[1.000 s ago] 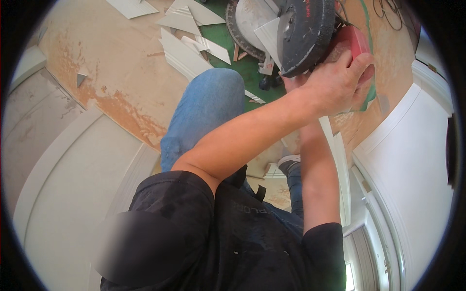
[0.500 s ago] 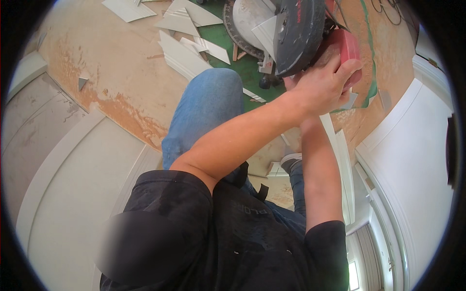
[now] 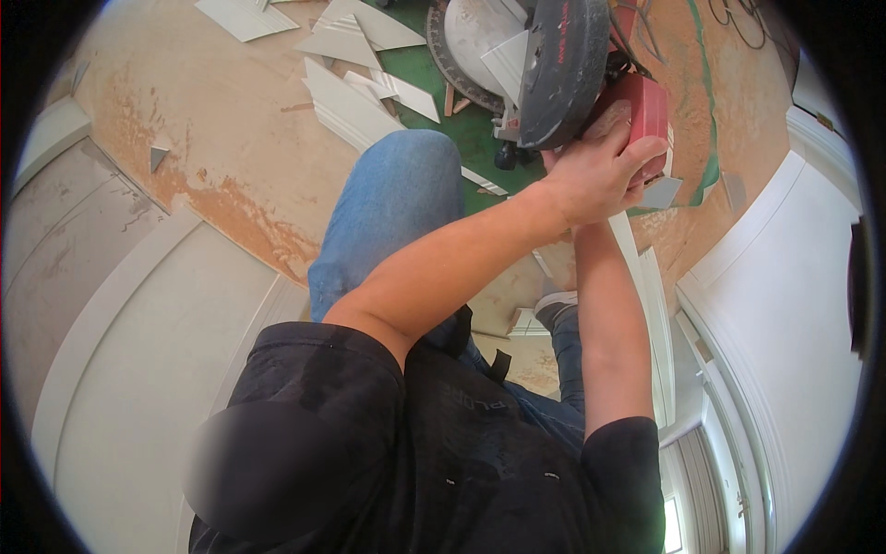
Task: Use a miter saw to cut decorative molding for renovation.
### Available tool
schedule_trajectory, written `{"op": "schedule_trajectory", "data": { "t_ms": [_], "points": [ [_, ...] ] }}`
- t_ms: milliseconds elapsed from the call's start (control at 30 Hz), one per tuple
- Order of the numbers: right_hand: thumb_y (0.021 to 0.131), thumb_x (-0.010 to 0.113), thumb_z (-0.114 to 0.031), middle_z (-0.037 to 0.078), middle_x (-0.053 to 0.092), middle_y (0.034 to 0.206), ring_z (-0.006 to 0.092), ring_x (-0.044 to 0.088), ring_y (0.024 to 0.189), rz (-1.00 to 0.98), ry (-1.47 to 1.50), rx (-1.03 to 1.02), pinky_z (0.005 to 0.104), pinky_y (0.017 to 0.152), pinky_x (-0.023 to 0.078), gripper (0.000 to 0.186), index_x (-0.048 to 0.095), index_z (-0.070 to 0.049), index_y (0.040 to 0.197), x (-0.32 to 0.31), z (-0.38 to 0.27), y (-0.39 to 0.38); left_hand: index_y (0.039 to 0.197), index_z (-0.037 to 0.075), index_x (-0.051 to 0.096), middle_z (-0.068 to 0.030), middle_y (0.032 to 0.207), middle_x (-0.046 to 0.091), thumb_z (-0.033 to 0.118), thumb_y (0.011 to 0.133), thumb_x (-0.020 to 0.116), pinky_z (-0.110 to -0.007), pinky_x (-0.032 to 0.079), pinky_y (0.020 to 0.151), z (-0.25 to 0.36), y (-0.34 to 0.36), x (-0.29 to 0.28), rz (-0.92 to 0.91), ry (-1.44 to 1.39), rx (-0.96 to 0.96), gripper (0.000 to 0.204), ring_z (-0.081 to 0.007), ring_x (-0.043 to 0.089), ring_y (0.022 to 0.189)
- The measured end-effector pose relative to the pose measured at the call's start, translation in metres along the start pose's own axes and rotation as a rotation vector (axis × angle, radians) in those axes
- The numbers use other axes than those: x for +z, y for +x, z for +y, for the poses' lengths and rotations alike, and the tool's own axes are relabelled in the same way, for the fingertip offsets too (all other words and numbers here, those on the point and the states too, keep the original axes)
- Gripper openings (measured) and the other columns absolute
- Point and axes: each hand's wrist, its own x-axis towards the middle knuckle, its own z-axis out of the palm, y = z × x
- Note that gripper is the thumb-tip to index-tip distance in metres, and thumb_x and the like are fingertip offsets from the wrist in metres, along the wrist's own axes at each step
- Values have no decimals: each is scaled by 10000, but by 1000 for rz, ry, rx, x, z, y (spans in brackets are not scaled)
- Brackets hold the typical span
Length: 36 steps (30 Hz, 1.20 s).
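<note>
A miter saw with a black blade guard and round silver base lies at top centre on a green mat. My left hand, at the end of the arm crossing my body, is closed on a red block-shaped part beside the guard. My right hand is mostly hidden behind the left one, near the underside of the saw; what it holds cannot be seen.
Several white trim offcuts lie left of the saw. My bent knee is below them. White panels border the lower left, a white door-like surface the right. Cables lie at top right.
My left hand and the red part have shifted left and slightly down toward my body. The black guard has moved a little left.
</note>
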Motion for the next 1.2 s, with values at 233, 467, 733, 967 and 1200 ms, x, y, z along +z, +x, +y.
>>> {"op": "schedule_trajectory", "data": {
  "t_ms": [233, 467, 733, 967, 1200],
  "points": [
    [897, 724, -543, 181, 286, 1619, 439, 321, 1439, 1, -14, -4, 632, 1170, 265, 744, 476, -266, 1542, 0, 0, 1, 1365, 248, 450, -263, 1285, 515, 122, 746, 786, -510, 593, 698, -7, -11, 3, -26, -10, -25, 715, -449, 651, 1019],
    [891, 728, -546, 180, 291, 1613, 444, 331, 1430, -8, -88, 1, 643, 1163, 275, 737, 489, -278, 1535, 4, 5, 1, 1345, 250, 488, -276, 1259, 526, 160, 781, 765, -523, 582, 731, -9, -17, -3, -45, 75, -7, 634, -449, 647, 1003],
    [885, 733, -548, 179, 297, 1607, 450, 342, 1421, -12, -230, 24, 655, 1154, 286, 729, 503, -292, 1528, 10, 16, -1, 1350, 146, 548, -216, 1305, 616, 167, 818, 752, -441, 600, 831, 38, 108, -43, -42, -185, -266, 570, -373, 705, 999],
    [867, 746, -554, 185, 246, 1616, 437, 355, 1405, -52, -377, -1, 593, 1164, 301, 753, 517, -267, 1525, 1, 15, -3, 1311, 129, 606, -197, 1208, 668, 234, 871, 718, -435, 598, 804, -48, 189, -162, 83, -272, -366, 466, -346, 715, 932],
    [869, 754, -541, 178, 249, 1614, 432, 356, 1396, -59, -354, 28, 602, 1181, 287, 743, 523, -268, 1521, 0, 12, -2, 1272, 112, 664, -178, 1112, 721, 301, 923, 684, -429, 596, 776, -191, 188, -274, 99, -87, -561, 397, -319, 725, 864]
  ]
}}
